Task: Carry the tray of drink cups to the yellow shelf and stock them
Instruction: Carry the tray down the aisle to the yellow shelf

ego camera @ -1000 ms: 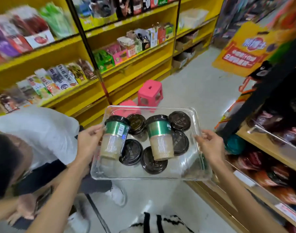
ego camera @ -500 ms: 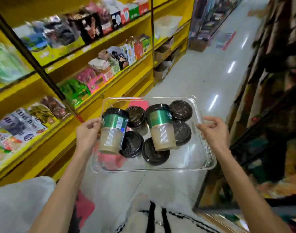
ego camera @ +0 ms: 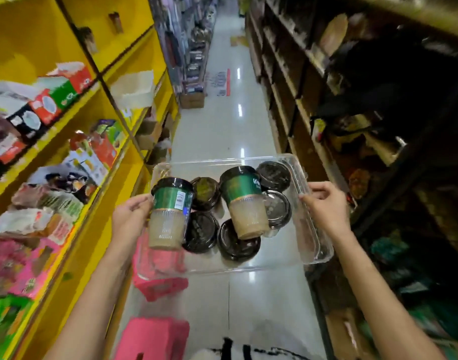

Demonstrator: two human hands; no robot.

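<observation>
carrying the clear tray [ego camera: 311, 224] of cups [ego camera: 170, 211], left hand [ego camera: 130, 219] and right hand [ego camera: 326, 203] each with a closed grip on a rim, the person next needs to turn toward the yellow shelf [ego camera: 74, 211] at 9 o'clock.

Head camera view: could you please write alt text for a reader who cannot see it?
Two bare hands, left hand and right hand, carry a clear plastic tray of black-lidded drink cups down a shop aisle. Yellow shelves with boxed goods stand on the left, dark shelves on the right, and pink stools on the floor below.
</observation>
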